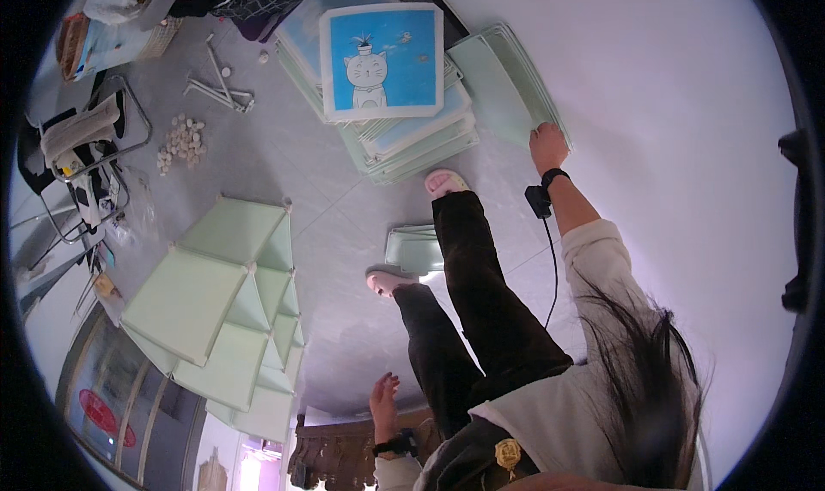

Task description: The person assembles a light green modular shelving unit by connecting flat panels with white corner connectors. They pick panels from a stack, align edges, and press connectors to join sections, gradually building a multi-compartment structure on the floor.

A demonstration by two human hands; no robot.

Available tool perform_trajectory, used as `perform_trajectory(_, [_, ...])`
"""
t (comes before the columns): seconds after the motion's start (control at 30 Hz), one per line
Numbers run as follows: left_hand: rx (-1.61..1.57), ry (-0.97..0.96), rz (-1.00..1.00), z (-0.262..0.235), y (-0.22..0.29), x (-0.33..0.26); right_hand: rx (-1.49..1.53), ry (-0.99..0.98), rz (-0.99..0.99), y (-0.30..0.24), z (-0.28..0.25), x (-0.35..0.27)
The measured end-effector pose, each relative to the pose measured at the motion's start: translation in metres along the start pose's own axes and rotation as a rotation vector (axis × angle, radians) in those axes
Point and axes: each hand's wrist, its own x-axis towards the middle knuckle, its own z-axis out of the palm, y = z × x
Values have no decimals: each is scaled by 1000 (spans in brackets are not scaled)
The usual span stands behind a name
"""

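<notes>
My right hand (548, 148) is closed on the edge of a pale green plastic panel (494, 87), one of several that lean in a stack against the white wall. My left hand (384, 398) hangs low beside my left leg, holding nothing, its fingers loosely apart. Left of my legs stands a partly built cube shelf (202, 293) of pale green panels with white corner connectors. Ahead of my feet lies a pile of panels, topped by a blue panel with a white cartoon cat (382, 61).
A small stack of green panels (413, 248) lies between my feet. White connectors (182, 143) are heaped on the floor, near white rods (219, 82). A metal-framed chair (86, 156) with cloths stands at the left. A black cable (554, 267) hangs from my right wrist.
</notes>
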Motion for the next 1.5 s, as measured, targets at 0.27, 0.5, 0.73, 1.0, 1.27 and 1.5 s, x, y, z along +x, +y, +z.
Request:
perform_trajectory(0.27, [-63,116,155,-9,-11,-15,47,48,-328,-11,14,4])
perform_trajectory(0.5, [-52,236,284,-29,-48,-48,66,128,-568,-19,-115,-96])
perform_trajectory(0.73, [-244,368,402,-79,-189,-51,-242,-60,-1178,-104,-206,-275])
perform_trajectory(1.0, [-1033,279,346,-201,-366,-49,-395,-408,-2011,-243,-189,-667])
perform_trajectory(1.27, [-1500,220,380,-326,-512,-89,-341,-291,-2687,-313,-136,-950])
perform_trajectory(1.5, [-1999,-97,440,-411,-530,-40,394,87,-2193,-395,-105,-1050])
